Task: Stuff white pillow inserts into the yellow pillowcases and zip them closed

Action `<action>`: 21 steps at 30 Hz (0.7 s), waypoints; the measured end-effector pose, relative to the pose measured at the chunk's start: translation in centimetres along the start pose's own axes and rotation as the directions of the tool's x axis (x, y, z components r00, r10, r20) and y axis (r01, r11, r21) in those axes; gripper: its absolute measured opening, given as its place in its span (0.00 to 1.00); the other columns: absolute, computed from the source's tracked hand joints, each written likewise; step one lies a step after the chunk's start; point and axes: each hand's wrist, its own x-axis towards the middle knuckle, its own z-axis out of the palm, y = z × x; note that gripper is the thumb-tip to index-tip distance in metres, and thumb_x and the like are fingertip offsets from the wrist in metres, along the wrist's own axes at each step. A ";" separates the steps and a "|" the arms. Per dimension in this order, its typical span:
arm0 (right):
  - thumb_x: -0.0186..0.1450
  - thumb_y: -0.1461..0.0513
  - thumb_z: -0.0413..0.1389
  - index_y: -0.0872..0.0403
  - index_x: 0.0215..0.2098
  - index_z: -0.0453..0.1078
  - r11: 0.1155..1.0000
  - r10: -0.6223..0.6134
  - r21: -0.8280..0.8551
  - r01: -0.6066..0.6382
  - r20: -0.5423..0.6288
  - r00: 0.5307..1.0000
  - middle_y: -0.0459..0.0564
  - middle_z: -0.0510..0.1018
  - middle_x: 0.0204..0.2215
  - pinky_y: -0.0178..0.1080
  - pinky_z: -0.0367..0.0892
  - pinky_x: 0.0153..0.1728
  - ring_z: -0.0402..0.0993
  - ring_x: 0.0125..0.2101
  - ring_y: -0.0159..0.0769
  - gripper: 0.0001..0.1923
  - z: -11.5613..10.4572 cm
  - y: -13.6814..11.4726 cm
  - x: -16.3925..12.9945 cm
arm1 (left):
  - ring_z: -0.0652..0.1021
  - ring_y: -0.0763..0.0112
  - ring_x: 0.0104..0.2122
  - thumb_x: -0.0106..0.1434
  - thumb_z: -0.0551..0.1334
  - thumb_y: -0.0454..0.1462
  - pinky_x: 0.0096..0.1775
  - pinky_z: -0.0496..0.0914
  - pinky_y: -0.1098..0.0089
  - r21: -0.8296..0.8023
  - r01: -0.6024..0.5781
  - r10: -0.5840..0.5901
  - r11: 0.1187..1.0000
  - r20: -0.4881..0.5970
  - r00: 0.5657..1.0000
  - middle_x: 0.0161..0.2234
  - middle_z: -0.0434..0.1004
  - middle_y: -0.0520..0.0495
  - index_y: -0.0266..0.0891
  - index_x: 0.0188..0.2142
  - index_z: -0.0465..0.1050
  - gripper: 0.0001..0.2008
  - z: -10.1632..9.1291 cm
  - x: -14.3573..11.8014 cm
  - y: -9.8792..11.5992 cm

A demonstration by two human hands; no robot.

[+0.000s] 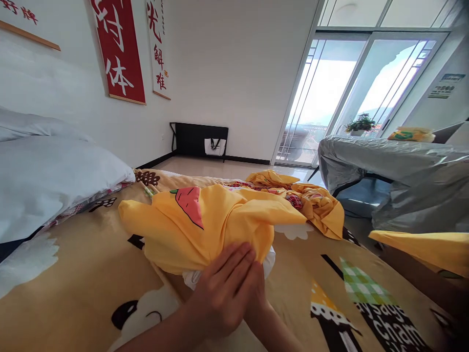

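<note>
Two hands meet at the near edge of a yellow pillowcase (205,225) lying mid-bed, carrot print on its top face. Left hand (223,288) lies flat on top, fingers spread and pressing the yellow cloth down. Right hand (256,293) sits under and behind the left one, mostly hidden; cannot tell whether it pinches the fabric or just pushes. A white pillow (269,259) peeks out at the open near end of the case, right at the fingertips, so my read is the flat palm pins the cloth against the stuffing to keep it from sliding.

Case is bunched and wrinkled, bulk of it far of the hands, resting on the bed's tan cartoon blanket (73,274).

Around it: a second heap of yellow cloth (315,203) far right, touching the case's far end. More yellow fabric (425,247) hangs off the right edge, apart from the rest. White pillows (44,181) stacked far left on the bed. Grey plastic-covered furniture (399,171) beside the bed on the right. Red wall banners (119,49) far left, glass balcony doors (348,93) far right.

Nothing blocks the hands; only the loose heap crowds the far side.
</note>
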 end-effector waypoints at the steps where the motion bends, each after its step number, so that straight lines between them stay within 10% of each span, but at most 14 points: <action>1: 0.66 0.68 0.47 0.57 0.62 0.59 0.999 0.003 -0.050 -0.004 -0.013 1.000 0.63 0.77 0.47 0.54 0.74 0.37 0.76 0.41 0.50 0.25 0.3 -0.3 0.1 | 0.70 0.61 0.57 0.68 0.46 0.31 0.62 0.60 0.60 0.023 0.004 -0.004 1.000 0.003 1.000 0.52 0.75 0.39 0.27 0.48 0.71 0.18 0.3 0.0 -0.1; 7: 0.65 0.68 0.44 0.66 0.59 0.62 0.981 -0.164 -0.107 0.163 0.001 0.986 0.66 0.74 0.51 0.53 0.67 0.51 0.69 0.52 0.51 0.24 0.3 -1.0 1.3 | 0.73 0.65 0.54 0.65 0.48 0.26 0.59 0.64 0.62 0.100 0.202 -0.201 0.974 -0.024 0.979 0.49 0.77 0.42 0.31 0.51 0.69 0.19 2.0 -1.0 -4.6; 12: 0.63 0.67 0.43 0.63 0.56 0.66 0.980 -0.074 -0.188 0.066 -0.031 0.997 0.66 0.67 0.57 0.62 0.60 0.52 0.60 0.59 0.61 0.25 -1.1 -3.7 -3.6 | 0.73 0.65 0.53 0.63 0.48 0.25 0.56 0.68 0.57 0.087 0.431 -0.437 0.898 0.075 0.896 0.52 0.75 0.44 0.37 0.54 0.67 0.22 2.4 -2.4 -8.3; 17: 0.64 0.61 0.48 0.54 0.59 0.64 0.973 -0.065 -0.218 0.069 0.026 0.998 0.70 0.69 0.55 0.67 0.64 0.42 0.67 0.52 0.67 0.25 -0.7 -4.0 -5.8 | 0.73 0.65 0.54 0.64 0.49 0.26 0.56 0.68 0.57 0.065 0.506 -0.510 0.860 0.109 0.853 0.52 0.75 0.45 0.39 0.54 0.68 0.22 1.5 -2.2 -8.5; 21: 0.63 0.60 0.53 0.54 0.61 0.62 0.972 -0.197 -0.092 0.214 0.167 0.966 0.69 0.68 0.55 0.62 0.65 0.47 0.65 0.54 0.61 0.27 1.2 -1.6 -1.8 | 0.74 0.65 0.53 0.64 0.49 0.27 0.57 0.66 0.56 0.074 0.398 -0.401 0.914 0.023 0.916 0.50 0.77 0.44 0.37 0.53 0.68 0.20 0.7 -1.4 -7.0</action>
